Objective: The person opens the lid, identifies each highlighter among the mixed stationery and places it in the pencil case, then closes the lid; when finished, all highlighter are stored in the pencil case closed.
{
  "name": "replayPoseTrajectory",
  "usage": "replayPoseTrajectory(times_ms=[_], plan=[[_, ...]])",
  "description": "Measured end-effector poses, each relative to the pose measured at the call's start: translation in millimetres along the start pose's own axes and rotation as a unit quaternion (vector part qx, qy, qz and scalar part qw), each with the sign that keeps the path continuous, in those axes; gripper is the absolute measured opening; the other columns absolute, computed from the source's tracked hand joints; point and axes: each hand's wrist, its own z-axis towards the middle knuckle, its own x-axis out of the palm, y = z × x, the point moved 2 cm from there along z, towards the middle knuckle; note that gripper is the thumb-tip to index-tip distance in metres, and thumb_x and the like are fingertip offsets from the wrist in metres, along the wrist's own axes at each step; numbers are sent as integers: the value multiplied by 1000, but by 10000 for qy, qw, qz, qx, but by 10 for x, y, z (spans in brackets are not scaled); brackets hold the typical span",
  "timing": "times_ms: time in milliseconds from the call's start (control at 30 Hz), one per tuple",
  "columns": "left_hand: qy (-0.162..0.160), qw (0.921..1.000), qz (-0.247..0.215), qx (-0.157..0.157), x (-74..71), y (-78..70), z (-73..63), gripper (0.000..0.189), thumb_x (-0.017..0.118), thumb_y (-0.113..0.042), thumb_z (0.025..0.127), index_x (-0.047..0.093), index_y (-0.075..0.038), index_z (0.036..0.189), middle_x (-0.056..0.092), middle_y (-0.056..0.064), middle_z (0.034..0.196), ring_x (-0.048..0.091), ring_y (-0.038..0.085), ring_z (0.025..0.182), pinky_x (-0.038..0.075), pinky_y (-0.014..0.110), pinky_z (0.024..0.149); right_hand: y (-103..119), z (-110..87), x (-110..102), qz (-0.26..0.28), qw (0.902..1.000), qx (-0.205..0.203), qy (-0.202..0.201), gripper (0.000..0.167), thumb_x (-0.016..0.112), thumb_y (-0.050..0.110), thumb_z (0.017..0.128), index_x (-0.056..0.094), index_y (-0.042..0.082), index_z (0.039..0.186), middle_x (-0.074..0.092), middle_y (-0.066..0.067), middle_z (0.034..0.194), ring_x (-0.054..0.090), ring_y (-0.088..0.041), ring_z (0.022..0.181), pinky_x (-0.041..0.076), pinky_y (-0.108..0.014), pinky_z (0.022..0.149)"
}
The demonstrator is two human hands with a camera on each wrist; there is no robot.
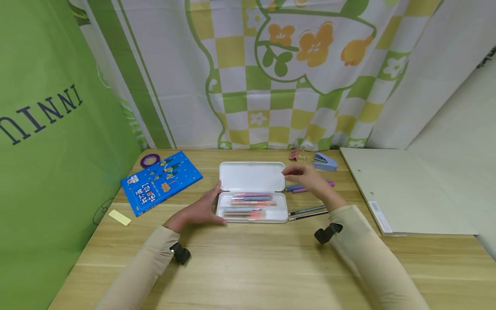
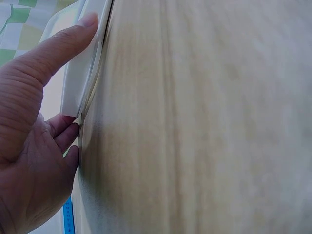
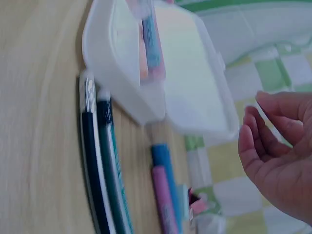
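Note:
A white pencil case (image 1: 281,212) lies on the table with its lid (image 1: 252,176) folded back toward the curtain. Inside it, several pens (image 1: 253,203) lie lengthwise in two groups. My left hand (image 1: 198,209) grips the left end of the case, the thumb along its front edge and the fingers around the left side. By the right edge of the lid, my right hand (image 1: 306,177) hovers with loosely bent fingers and nothing in them; the right wrist view shows the fingertips close to the lid. Two pencils (image 3: 97,161) and blue and pink markers (image 3: 165,195) lie right of the case.
Behind the right hand are a pink binder clip (image 1: 295,155) and a blue stapler (image 1: 325,162). A large pale pad (image 1: 418,193) covers the right side. To the left lie a blue book (image 1: 182,172), purple tape (image 1: 150,161) and yellow sticky notes (image 1: 119,217).

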Motion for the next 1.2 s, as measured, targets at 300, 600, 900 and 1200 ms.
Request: replayPoseTrajectory(times_ms=[300,600,900,1200], plan=[[0,10000,-9,-11,-9,-15,-7,132,84,-45,66,-12,-12,151,7,14,157,5,31,143,14,49,113,-252,80,-34,669,9956,134,-642,40,57,-2,91,46,-15,127,50,-32,122,53,-28,104,48,-31,88],[-17,10000,-47,4,-4,-37,-1,131,83,-46,67,-12,-13,151,6,14,157,5,31,143,15,50,113,-354,150,123,1347,9898,402,-222,50,57,3,92,38,-10,136,46,-30,129,53,-16,99,47,-33,87],[-206,9988,-206,393,1,-32,-3,130,85,-37,68,-10,-4,150,29,15,147,18,31,139,15,50,113,-371,152,168,1640,9844,602,-186,50,55,5,94,36,-10,137,48,-24,125,55,-9,91,44,-44,93],[-406,9958,-467,676,15,-13,6,137,90,-29,62,-14,-10,150,45,11,130,37,26,126,20,45,112,-375,84,148,1624,9852,545,-59,53,53,21,97,36,-6,140,44,-26,132,54,-27,107,42,-46,96]])
